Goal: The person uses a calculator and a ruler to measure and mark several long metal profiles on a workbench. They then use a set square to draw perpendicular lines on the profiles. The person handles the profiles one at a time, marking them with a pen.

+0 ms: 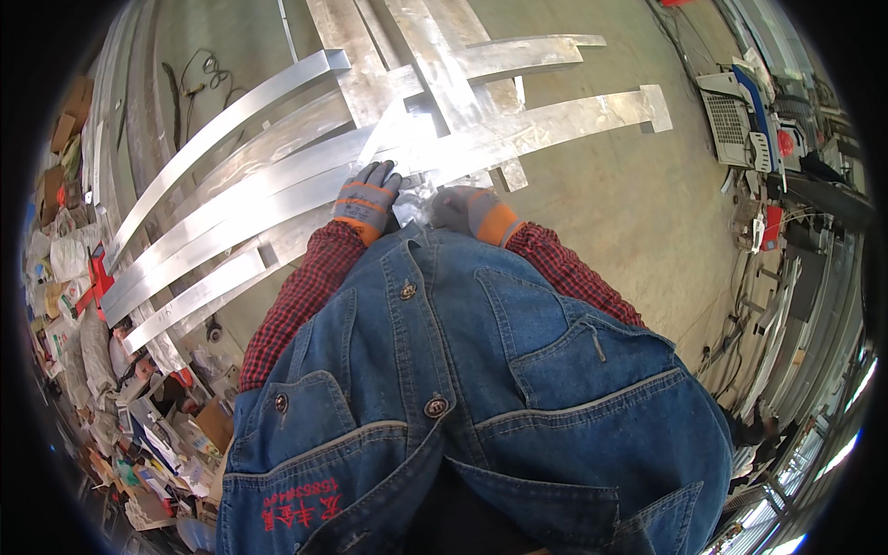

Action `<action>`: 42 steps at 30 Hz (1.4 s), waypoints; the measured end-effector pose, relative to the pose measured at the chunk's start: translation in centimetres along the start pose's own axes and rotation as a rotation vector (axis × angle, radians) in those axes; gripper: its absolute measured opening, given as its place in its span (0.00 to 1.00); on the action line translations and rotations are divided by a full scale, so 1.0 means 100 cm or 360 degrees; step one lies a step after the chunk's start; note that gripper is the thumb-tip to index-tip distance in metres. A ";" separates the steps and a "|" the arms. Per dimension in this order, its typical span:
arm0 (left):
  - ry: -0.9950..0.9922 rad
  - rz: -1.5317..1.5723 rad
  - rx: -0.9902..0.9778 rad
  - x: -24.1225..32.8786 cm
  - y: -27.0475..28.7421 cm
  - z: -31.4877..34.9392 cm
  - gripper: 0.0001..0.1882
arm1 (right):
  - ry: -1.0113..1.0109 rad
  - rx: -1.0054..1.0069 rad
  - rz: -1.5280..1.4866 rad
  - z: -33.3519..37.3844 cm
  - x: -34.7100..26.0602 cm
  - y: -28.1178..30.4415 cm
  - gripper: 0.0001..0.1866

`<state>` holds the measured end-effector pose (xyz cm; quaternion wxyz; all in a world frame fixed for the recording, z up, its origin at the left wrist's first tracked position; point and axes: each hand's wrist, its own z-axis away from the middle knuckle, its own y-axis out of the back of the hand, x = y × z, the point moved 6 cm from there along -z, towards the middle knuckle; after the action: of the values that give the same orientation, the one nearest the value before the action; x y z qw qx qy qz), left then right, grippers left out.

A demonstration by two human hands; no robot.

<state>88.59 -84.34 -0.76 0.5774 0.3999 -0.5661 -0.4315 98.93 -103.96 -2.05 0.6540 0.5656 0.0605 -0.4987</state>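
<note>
Both my hands wear grey work gloves with orange cuffs, close together just in front of my body. My left hand (368,199) has its fingers bent at the edge of a shiny silver metal piece (410,211), and seems to grip it. Beside it on the right, my right hand (474,212) is closed, its fingertips hidden against the same spot. Strong glare washes out the metal just beyond the hands. Long flat metal bars (227,217) run from there to the left, and another bar (564,118) with a short crosspiece at its end reaches right.
Wide metal beams (347,69) lie under the bars, leading away from me. A black cable (213,69) lies on the floor at the far left. Bags and scraps (83,342) crowd the left side. A white and blue machine (740,111) stands at the right, near stacked profiles (814,314).
</note>
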 end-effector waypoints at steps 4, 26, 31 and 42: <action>0.0065 0.0050 0.0018 0.001 0.004 0.002 0.18 | -0.0250 -0.0048 -0.0053 0.007 0.004 0.002 0.21; 0.0225 0.0024 -0.0033 -0.049 0.015 0.052 0.18 | -0.0281 0.0552 -0.0390 0.012 -0.034 0.023 0.14; 0.0220 0.0043 -0.0097 -0.052 0.013 0.053 0.19 | -0.0206 0.0627 -0.0480 0.008 -0.037 0.017 0.15; 0.0161 0.0007 -0.0109 -0.051 0.014 0.049 0.18 | 0.0053 0.0792 -0.0626 -0.002 -0.075 0.028 0.13</action>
<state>83.85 -78.89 -0.84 0.6196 0.3999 -0.5221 -0.4285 97.36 -99.82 4.61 0.3856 0.6937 0.0556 -0.6058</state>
